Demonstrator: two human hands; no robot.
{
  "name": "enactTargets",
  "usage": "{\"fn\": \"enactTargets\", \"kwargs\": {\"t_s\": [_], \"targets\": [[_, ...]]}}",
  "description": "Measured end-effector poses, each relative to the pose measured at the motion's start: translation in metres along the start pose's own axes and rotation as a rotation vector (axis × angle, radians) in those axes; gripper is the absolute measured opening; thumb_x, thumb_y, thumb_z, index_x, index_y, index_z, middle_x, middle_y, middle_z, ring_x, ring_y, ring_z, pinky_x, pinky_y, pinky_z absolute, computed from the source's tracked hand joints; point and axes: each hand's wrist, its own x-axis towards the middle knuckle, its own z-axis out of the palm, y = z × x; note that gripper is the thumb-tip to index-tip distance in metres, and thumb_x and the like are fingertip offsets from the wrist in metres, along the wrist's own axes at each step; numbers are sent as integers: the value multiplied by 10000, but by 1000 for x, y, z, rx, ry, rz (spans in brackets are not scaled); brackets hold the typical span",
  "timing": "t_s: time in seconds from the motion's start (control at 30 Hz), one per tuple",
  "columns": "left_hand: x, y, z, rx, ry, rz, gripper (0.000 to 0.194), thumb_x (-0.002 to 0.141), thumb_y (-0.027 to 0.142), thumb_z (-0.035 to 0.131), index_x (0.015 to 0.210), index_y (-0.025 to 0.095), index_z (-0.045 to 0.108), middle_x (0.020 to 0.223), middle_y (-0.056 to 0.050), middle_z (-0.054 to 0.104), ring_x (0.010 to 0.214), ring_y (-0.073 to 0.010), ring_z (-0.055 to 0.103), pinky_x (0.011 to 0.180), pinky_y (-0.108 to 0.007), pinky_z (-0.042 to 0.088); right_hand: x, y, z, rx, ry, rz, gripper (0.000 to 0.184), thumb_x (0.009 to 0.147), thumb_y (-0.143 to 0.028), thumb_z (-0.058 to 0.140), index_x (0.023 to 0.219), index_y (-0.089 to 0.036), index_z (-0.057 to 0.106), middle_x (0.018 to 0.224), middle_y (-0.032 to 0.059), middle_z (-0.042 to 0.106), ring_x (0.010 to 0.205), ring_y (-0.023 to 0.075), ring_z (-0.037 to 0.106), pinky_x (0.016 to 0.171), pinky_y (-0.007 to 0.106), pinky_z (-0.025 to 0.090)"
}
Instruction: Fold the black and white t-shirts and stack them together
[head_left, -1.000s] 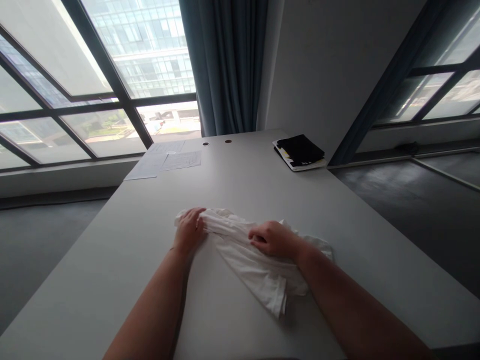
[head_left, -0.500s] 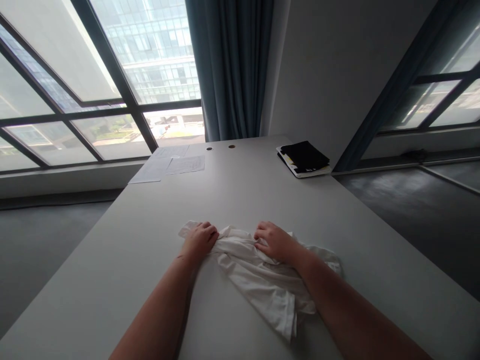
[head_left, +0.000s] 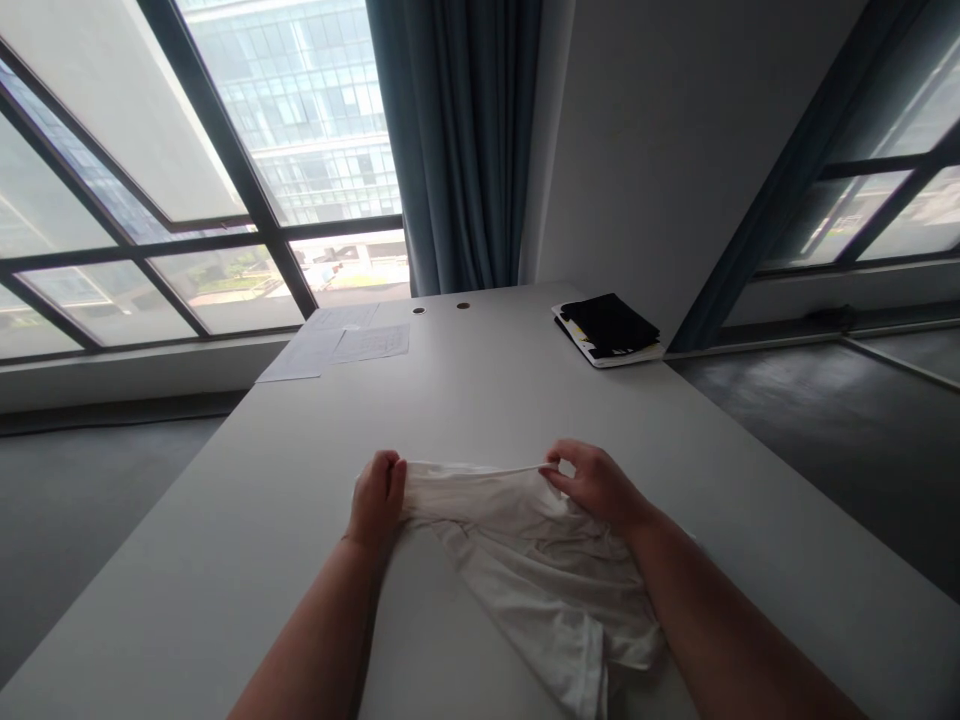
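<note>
One cloth [head_left: 487, 495] held, left grip [head_left: 379, 495], right grip [head_left: 596, 483]

Legible text: none. Paper sheets [head_left: 373, 342] at the far left of the white desk [head_left: 480, 395] bear faint print, too small to read. Pale markings beside the black folded item [head_left: 611, 322]: undecipherable.

Right hand [head_left: 590, 483] shifted outward, now pinching the far edge of the white cloth [head_left: 536, 560], left hand [head_left: 378, 494] curled tighter, edge drawn straight between them
</note>
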Motion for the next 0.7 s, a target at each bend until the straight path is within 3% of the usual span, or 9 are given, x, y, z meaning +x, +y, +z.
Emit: {"fn": "enactTargets", "kwargs": {"t_s": [0.1, 0.17, 0.27, 0.33, 0.4, 0.47, 0.57, 0.7], "targets": [[4, 0, -3, 34, -85, 82, 284, 920, 536, 550, 918, 252, 569, 811, -12, 674, 742, -176, 626, 742, -290, 503, 0, -10, -4, 18, 176, -94, 154, 976, -302, 560, 851, -226, 609, 885, 54, 674, 849, 207, 639, 817, 314, 500], [5, 1, -5, 44, -86, 116, 285, 910, 533, 575, 874, 250, 583, 806, -18, 691, 759, -177, 644, 749, -282, 499, -1, -18, -7, 18, 283, -150, 169, 1002, -289, 527, 865, -242, 616, 923, 68, 678, 897, 217, 647, 847, 341, 519], [1, 1, -7, 30, 48, 51, 281, 958, 510, 488, 875, 252, 563, 687, 6, 645, 647, -160, 610, 660, -259, 457, -4, -27, -11, -11, 467, -174, 149, 1022, -304, 533, 918, -263, 630, 976, 78, 678, 945, 227, 655, 874, 367, 530], [-3, 1, -8, 2, 158, -25, 274, 974, 504, 440, 918, 254, 538, 626, 31, 598, 576, -153, 571, 605, -251, 422, -5, -28, -11, 16, 509, -172, 132, 1032, -323, 526, 952, -264, 612, 1016, 82, 679, 977, 229, 662, 894, 366, 528], [-6, 1, -9, -36, 194, -55, 274, 978, 505, 410, 946, 256, 521, 628, 35, 597, 572, -156, 577, 595, -249, 416, -5, -24, -8, 95, 457, -122, 131, 1044, -349, 494, 985, -259, 569, 1045, 84, 690, 996, 229, 674, 894, 351, 529], [-6, 2, -8, -63, 135, -39, 283, 985, 503, 384, 955, 258, 521, 666, 24, 627, 610, -160, 606, 609, -248, 421, -4, -17, -2, 161, 337, -17, 145, 1043, -379, 470, 1012, -253, 533, 1005, 76, 704, 933, 226, 687, 837, 323, 530], [-3, 4, -5, -40, -117, 27, 310, 990, 491, 382, 850, 258, 530, 683, 17, 648, 637, -150, 602, 623, -242, 401, -3, -6, 7, 176, 89, 99, 168, 1014, -388, 477, 1011, -237, 553, 860, 36, 689, 750, 198, 648, 707, 273, 492], [0, 8, -2, 123, -481, 104, 291, 919, 460, 577, 727, 244, 545, 721, 28, 687, 651, -135, 583, 609, -233, 333, -3, -1, 8, 174, -245, 53, 137, 900, -266, 561, 965, -209, 668, 842, 20, 679, 760, 179, 613, 699, 242, 446]]}}
